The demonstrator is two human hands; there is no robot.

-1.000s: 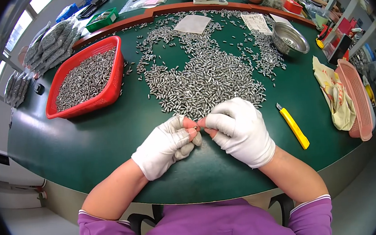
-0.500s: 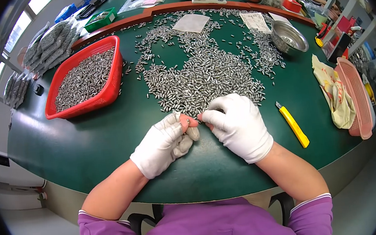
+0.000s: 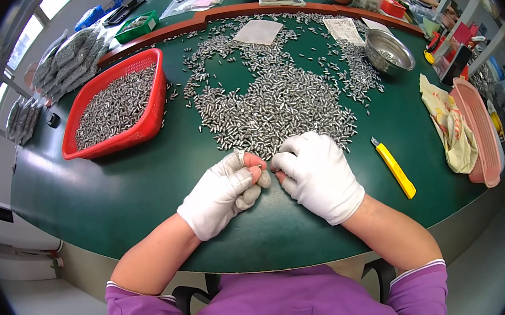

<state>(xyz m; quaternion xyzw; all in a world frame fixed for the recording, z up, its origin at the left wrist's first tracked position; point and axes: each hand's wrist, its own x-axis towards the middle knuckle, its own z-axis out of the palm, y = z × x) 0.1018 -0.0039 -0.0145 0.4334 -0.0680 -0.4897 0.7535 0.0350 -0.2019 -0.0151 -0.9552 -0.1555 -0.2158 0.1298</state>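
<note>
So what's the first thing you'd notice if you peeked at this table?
The big heap of small shiny metal pieces spread over the middle of the green table, just beyond the fingers. Next, the left hand and right hand in white gloves, fingertips meeting at the heap's near edge. Then the bright red basket of more pieces on the left, and the yellow utility knife on the right.

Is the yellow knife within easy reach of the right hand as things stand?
Probably yes: the yellow knife lies on bare green table just beside the right hand, with nothing between them.
</note>
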